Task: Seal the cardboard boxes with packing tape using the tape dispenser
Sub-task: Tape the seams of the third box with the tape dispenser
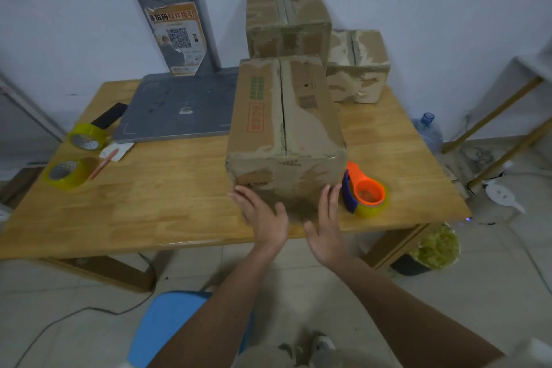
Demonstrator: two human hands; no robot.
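While both hands reach toward the near end of the front cardboard box (285, 128), neither has hold of anything. That box sits at the centre of the frame on the wooden table (155, 203), its top flaps closed along a dark centre seam. At the box's lower left corner, the left hand (263, 215) is spread with fingers straight, fingertips at or just beside the cardboard; whether they press it cannot be told. Just right of it, the right hand (327, 227) stands palm inward with fingers extended, their tips beside the box's lower right corner. Immediately right of the right hand's fingertips lies the orange tape dispenser (366, 193), loaded with yellowish tape, resting on the table just beside the box. Two more cardboard boxes (288, 21) stand behind, toward the upper centre. At the left edge of the frame lie two yellow tape rolls (86, 137), well apart from the hands.
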